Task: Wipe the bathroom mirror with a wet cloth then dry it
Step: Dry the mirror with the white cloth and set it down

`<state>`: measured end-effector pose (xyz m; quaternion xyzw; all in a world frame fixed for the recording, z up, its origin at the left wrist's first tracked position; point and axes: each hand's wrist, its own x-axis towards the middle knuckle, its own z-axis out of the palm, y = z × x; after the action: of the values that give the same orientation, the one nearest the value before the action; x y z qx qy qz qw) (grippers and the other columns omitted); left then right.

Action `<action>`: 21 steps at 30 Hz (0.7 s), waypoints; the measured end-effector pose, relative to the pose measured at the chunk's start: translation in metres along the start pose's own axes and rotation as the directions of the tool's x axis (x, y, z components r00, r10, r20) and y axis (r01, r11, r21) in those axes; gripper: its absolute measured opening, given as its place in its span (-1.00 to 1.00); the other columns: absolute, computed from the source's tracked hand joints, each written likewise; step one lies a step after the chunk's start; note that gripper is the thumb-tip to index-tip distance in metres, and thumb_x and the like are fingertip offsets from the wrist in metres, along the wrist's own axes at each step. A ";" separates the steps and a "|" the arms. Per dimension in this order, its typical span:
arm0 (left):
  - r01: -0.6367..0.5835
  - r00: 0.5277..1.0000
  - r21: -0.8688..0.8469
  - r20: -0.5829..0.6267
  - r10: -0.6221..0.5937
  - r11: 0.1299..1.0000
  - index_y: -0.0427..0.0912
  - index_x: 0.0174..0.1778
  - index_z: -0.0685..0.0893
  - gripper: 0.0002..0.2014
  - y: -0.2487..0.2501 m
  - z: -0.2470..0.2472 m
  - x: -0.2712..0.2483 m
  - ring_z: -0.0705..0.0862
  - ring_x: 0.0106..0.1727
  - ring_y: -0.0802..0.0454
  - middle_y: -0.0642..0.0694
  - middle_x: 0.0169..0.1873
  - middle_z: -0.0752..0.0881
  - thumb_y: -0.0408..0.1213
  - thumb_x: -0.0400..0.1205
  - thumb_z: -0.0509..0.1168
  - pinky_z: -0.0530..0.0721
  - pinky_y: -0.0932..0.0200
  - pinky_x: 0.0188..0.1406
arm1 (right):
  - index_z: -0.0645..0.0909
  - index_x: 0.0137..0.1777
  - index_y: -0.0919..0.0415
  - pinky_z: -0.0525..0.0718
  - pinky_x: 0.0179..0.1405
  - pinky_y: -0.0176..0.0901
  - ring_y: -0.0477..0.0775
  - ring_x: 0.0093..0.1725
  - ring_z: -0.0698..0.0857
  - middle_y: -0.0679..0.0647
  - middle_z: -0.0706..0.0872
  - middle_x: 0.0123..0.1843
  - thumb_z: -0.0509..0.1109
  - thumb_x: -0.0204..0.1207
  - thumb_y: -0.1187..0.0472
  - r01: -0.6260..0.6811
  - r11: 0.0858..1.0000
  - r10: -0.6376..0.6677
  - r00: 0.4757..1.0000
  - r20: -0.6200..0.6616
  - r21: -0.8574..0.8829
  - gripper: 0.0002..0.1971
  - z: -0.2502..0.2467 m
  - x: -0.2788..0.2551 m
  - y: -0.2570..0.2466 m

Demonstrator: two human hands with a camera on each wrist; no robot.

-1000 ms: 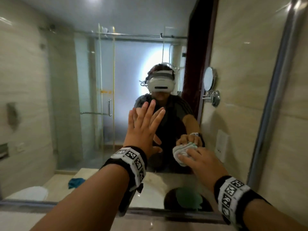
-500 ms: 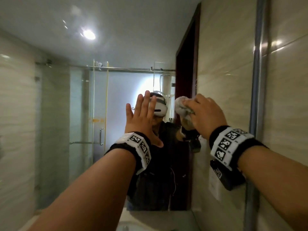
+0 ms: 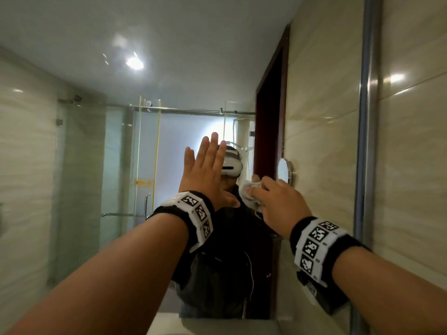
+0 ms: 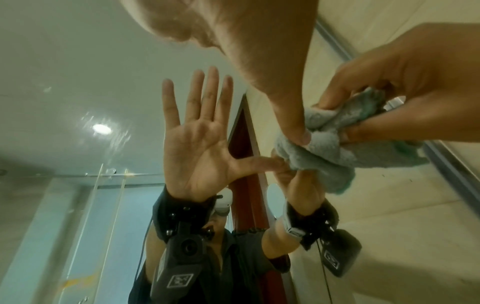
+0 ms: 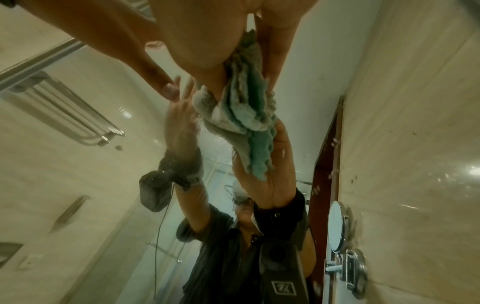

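Note:
The mirror point(image 3: 96, 165) fills the wall ahead and reflects me and the shower. My left hand point(image 3: 205, 175) lies flat against the glass, fingers straight and spread; its reflected palm point(image 4: 197, 133) shows in the left wrist view. Just to its right, my right hand point(image 3: 275, 201) grips a bunched grey and teal cloth point(image 3: 250, 195) and presses it on the glass. The cloth point(image 4: 324, 148) is pinched between thumb and fingers, beside my left thumb. In the right wrist view the cloth point(image 5: 244, 115) meets its own reflection.
A metal frame strip point(image 3: 367, 141) bounds the mirror on the right, with a tiled wall point(image 3: 411, 165) beyond it. A round magnifying mirror point(image 3: 284, 172) shows reflected behind my right hand. The counter's edge point(image 3: 217, 325) lies below.
My right hand carried the cloth from low on the mirror up high, then down again to level with my left palm. The left hand stayed flat on the glass. My view tilted upward.

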<state>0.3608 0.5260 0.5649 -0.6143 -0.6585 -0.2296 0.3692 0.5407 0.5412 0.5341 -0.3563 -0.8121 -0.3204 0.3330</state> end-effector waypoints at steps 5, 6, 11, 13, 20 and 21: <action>-0.057 0.998 0.070 -0.008 0.058 0.996 -0.15 0.54 -0.55 0.38 0.003 -0.025 0.037 -0.52 0.57 -0.18 -0.19 0.54 -0.55 0.55 0.24 0.27 -0.39 -0.31 0.51 | 0.54 0.28 0.01 0.55 -0.03 -0.11 0.14 0.06 0.57 0.07 0.50 0.10 0.36 0.50 0.21 -0.198 0.979 0.202 0.976 -0.088 0.048 -0.65 -0.040 0.058 0.025; -0.057 0.998 0.069 -0.012 0.058 0.996 -0.15 0.54 -0.56 0.39 0.005 -0.028 0.043 -0.51 0.57 -0.18 -0.19 0.54 -0.55 0.55 0.23 0.26 -0.36 -0.32 0.53 | 0.56 0.25 0.04 0.50 -0.08 -0.14 0.16 0.05 0.58 0.09 0.51 0.09 0.35 0.49 0.20 -0.232 0.971 0.238 0.964 -0.119 0.062 -0.68 -0.048 0.071 0.031; -0.058 0.998 0.023 0.036 0.057 0.998 -0.15 0.54 -0.56 0.43 0.019 -0.032 0.069 -0.53 0.56 -0.16 -0.17 0.54 -0.56 0.54 0.19 0.31 -0.32 -0.33 0.55 | 0.56 0.26 0.07 0.36 -0.17 -0.20 0.14 0.01 0.59 0.12 0.51 0.06 0.39 0.45 0.14 -0.284 0.959 0.283 0.946 -0.161 0.016 -0.64 -0.070 0.102 0.053; -0.032 0.999 0.014 0.029 0.031 0.999 -0.16 0.53 -0.58 0.47 0.024 -0.029 0.074 -0.55 0.55 -0.18 -0.18 0.52 -0.58 0.56 0.14 0.32 -0.37 -0.34 0.50 | 0.55 0.25 0.08 0.35 -0.19 -0.22 0.08 -0.07 0.53 0.08 0.47 0.02 0.36 0.48 0.13 -0.250 0.968 0.244 0.952 -0.184 -0.011 -0.67 -0.067 0.100 0.054; -0.010 1.000 0.018 -0.007 0.011 1.000 -0.16 0.46 -0.67 0.50 0.026 -0.020 0.077 -0.60 0.52 -0.18 -0.18 0.49 -0.64 0.62 0.09 0.27 -0.36 -0.36 0.53 | 0.50 0.34 0.00 0.61 -0.06 -0.11 0.08 -0.02 0.58 0.03 0.52 0.12 0.33 0.47 0.19 -0.133 0.991 0.131 0.979 -0.156 -0.005 -0.59 -0.035 0.058 0.036; -0.007 1.000 0.020 -0.007 0.008 1.000 -0.17 0.45 -0.67 0.50 0.027 -0.020 0.077 -0.59 0.53 -0.18 -0.18 0.49 -0.63 0.62 0.10 0.26 -0.35 -0.36 0.53 | 0.51 0.33 0.00 0.63 -0.07 -0.08 0.08 -0.04 0.58 0.03 0.53 0.10 0.34 0.47 0.19 -0.110 0.994 0.109 0.983 -0.149 -0.001 -0.59 -0.034 0.055 0.035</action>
<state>0.3932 0.5637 0.6329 -0.6121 -0.6572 -0.2236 0.3786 0.5506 0.5549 0.6055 -0.3772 -0.7627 -0.3311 0.4079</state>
